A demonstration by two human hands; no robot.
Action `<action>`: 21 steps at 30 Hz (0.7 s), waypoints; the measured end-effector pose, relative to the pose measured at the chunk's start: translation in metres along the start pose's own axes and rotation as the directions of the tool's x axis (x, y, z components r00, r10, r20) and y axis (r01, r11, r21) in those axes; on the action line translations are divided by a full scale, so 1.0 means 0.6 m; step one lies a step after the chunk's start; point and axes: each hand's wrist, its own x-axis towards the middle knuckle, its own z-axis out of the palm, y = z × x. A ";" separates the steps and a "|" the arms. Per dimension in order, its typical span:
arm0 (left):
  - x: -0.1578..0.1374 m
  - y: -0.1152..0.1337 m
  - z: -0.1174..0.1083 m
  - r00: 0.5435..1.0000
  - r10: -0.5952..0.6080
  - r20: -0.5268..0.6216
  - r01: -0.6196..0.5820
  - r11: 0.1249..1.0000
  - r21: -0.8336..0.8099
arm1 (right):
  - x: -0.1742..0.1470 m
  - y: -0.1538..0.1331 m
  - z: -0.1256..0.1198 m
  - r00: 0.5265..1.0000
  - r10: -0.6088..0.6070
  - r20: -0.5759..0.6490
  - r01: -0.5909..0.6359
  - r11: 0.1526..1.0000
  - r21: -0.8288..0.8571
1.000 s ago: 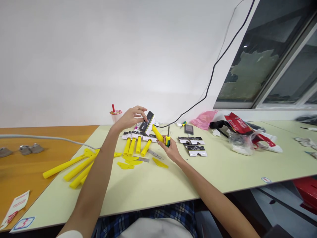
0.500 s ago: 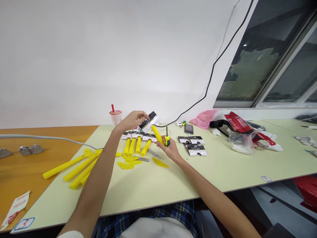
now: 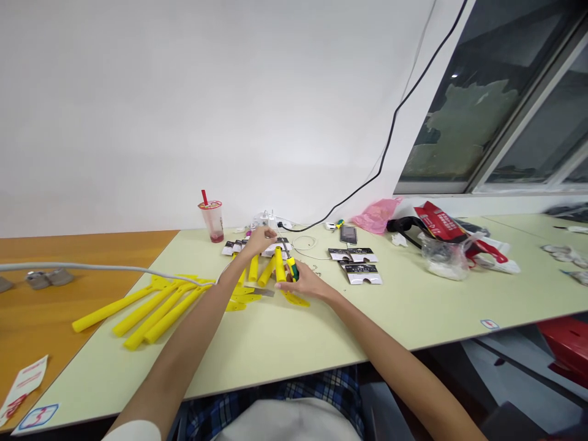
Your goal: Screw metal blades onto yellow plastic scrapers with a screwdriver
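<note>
My left hand (image 3: 261, 239) has its fingers curled at the upper edge of a black-and-white card packet (image 3: 282, 244) low over the table; its thumb is mostly hidden. My right hand (image 3: 307, 282) is closed around a screwdriver (image 3: 293, 268) with a yellow and green handle, its shaft pointing up and away. The same hand's fingers touch the lower end of a yellow tube (image 3: 280, 267) at the packet. Further yellow tubes (image 3: 253, 269) lie just left of it, partly behind my left forearm. Flat yellow pieces (image 3: 243, 297) and a grey blade (image 3: 264, 292) lie nearer to me.
Long yellow tubes (image 3: 133, 312) lie at left under a grey cable (image 3: 114, 267). A drink cup (image 3: 212, 222) and a white power strip (image 3: 265, 220) stand near the wall. Right of my hands are more packets (image 3: 362, 274), a pink bag (image 3: 377, 217) and a clear bag (image 3: 443, 260).
Both hands have come down toward the table. The packet and yellow tube have gone from raised to low beside the other tubes. The screwdriver in my right hand has tilted left.
</note>
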 end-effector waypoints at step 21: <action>-0.014 -0.045 0.051 0.940 0.106 0.324 -0.219 0.916 0.336 | 0.018 0.035 0.003 0.995 0.019 -0.097 -0.023 0.999 -0.047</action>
